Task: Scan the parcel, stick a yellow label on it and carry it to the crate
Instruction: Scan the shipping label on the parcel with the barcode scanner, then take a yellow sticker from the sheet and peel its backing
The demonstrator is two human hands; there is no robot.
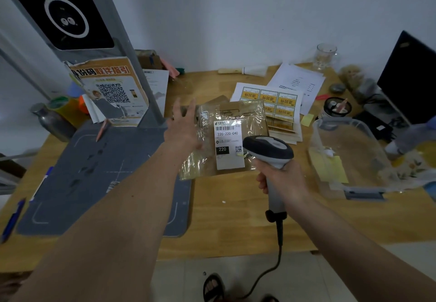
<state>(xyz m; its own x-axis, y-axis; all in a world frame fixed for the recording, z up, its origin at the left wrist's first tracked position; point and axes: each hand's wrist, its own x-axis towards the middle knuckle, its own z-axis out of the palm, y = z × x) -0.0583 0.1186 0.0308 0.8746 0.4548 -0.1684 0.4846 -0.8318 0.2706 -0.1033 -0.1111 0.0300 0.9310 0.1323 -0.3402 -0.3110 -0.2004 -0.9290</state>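
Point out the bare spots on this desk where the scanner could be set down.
Bare wood in front of the parcel, between the grey mat and the clear bin. The mat is mostly free too. Crowded: behind the parcel, with the label sheets and papers.

Landmark = parcel [226, 136], flat on the table [236, 219], mid-table. Mat [103, 179] just left of it, stand [94, 42] at the mat's far end. Label sheet [271, 98] behind-right of parcel, its near part tucked under the parcel's far right corner. Papers [299, 82] further behind-right. Plastic tub [349, 155] to the right, apart. Scanner [269, 153] over parcel's near right corner. Monitor [410, 77] far right.
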